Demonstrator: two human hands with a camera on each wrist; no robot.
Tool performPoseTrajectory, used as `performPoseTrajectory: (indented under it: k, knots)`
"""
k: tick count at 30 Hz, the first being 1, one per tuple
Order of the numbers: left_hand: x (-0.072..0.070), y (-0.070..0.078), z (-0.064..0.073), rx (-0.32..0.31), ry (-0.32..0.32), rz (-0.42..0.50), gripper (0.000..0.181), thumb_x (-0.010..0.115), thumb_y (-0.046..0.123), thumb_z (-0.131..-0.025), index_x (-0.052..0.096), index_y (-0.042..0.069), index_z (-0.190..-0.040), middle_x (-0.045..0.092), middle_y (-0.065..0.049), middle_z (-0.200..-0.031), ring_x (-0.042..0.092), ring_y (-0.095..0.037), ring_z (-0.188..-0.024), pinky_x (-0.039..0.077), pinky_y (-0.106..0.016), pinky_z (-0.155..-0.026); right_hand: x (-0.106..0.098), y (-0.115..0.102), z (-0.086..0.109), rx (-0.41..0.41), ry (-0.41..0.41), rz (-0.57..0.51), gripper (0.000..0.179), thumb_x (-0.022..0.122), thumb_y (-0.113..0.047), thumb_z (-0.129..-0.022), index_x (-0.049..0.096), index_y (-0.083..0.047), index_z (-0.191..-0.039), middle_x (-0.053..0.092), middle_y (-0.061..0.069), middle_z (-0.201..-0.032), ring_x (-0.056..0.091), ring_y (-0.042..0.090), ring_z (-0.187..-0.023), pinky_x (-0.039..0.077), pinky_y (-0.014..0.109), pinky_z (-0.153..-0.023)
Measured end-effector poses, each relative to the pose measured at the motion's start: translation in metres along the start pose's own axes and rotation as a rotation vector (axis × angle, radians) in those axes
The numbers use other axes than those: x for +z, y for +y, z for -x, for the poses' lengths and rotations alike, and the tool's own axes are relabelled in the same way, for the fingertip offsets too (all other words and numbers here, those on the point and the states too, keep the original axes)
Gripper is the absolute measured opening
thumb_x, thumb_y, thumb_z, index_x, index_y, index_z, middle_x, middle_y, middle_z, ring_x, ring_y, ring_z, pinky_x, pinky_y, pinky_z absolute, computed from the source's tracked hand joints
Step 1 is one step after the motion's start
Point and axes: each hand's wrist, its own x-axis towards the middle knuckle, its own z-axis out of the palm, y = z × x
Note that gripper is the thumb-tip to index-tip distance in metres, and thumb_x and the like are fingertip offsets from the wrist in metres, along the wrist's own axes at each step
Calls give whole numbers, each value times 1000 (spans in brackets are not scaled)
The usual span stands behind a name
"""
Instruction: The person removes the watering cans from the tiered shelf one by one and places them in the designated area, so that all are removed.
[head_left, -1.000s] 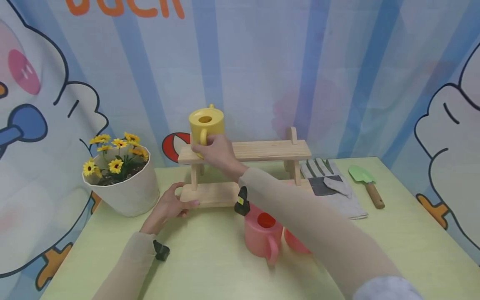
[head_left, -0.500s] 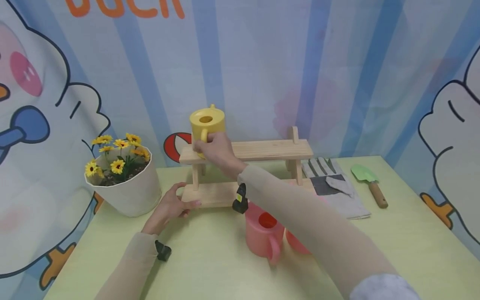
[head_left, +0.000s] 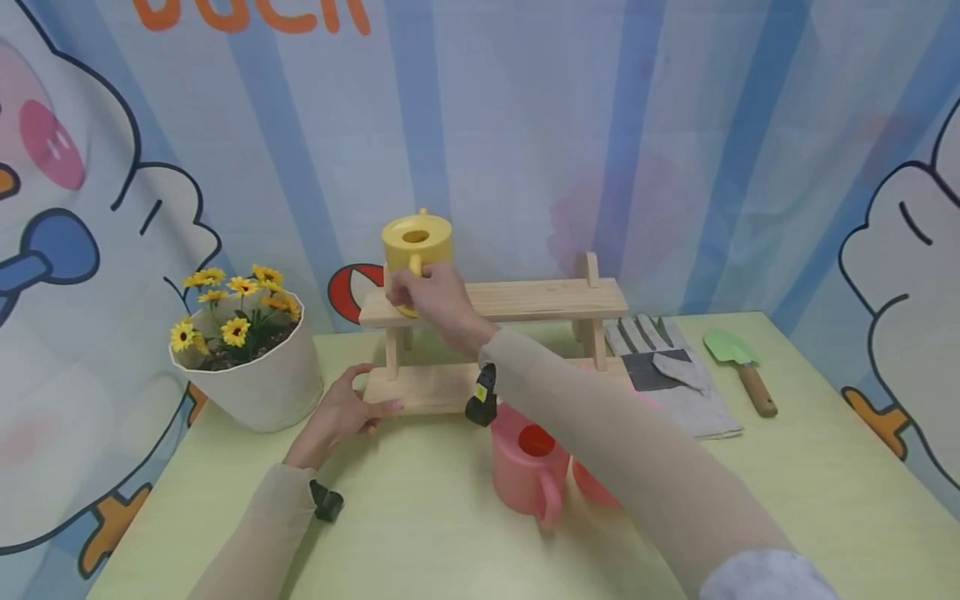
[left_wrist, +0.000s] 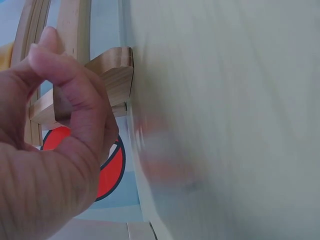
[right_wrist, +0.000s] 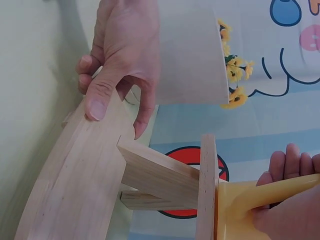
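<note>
Yellow watering can point(head_left: 420, 243), with round top opening and loop handle: upright at the left end of the upper tier of a two-tier wooden shelf point(head_left: 532, 298), base against the board in the right wrist view. Right hand point(head_left: 438, 302): fingers curled round the can's handle, thumb along its near side. Left hand point(head_left: 347, 408): gripping the left end of the lower tier point(head_left: 427, 389), thumb flat on top, other fingers bent round the end and underneath. Pink watering can point(head_left: 525, 479): upright on the pale tabletop point(head_left: 420, 521), just in front of the lower tier, handle toward the wearer, upper part partly behind the right sleeve point(head_left: 607, 425). Rounded red-pink object point(head_left: 592, 485): just right of the pink can, mostly hidden by the same sleeve, kind uncertain. White flowerpot point(head_left: 258, 392): left of the shelf, near the left hand, with soil and yellow flowers point(head_left: 235, 332). Gray-and-white work glove point(head_left: 693, 408): flat, right of the shelf, fingers toward the backdrop point(head_left: 510, 167). Hand trowel point(head_left: 748, 379): right of the glove, green blade, brown handle. Backdrop: blue-striped, with cartoon birds and orange lettering.
</note>
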Motion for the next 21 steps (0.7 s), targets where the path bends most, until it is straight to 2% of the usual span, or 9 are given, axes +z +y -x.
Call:
performPoseTrajectory:
  k: [5, 11, 21]
  knots:
    - [0, 1, 0, -7, 5, 1, 99, 88, 26, -94, 25, 9, -169, 63, -8, -94, 59, -14, -68, 51, -26, -65, -4, -5, 0, 29, -11, -22, 27, 57, -20, -110, 76, -3, -101, 80, 6, -95, 77, 15, -93, 59, 43, -105]
    - [0, 4, 1, 2, 3, -4, 103, 89, 27, -94, 23, 8, -170, 63, -6, -89, 58, -14, -65, 50, -27, -63, -7, -10, -1, 61, 62, -7, 32, 52, -18, -110, 70, -9, -84, 75, 2, -84, 75, 13, -83, 61, 43, -100]
    - [-1, 2, 0, -30, -3, -15, 102, 89, 28, -94, 23, 10, -170, 63, -8, -94, 58, -14, -66, 49, -26, -64, -7, -14, 3, 112, 142, -20, 32, 52, -19, -109, 64, -14, -80, 70, -1, -76, 70, 11, -76, 58, 31, -87]
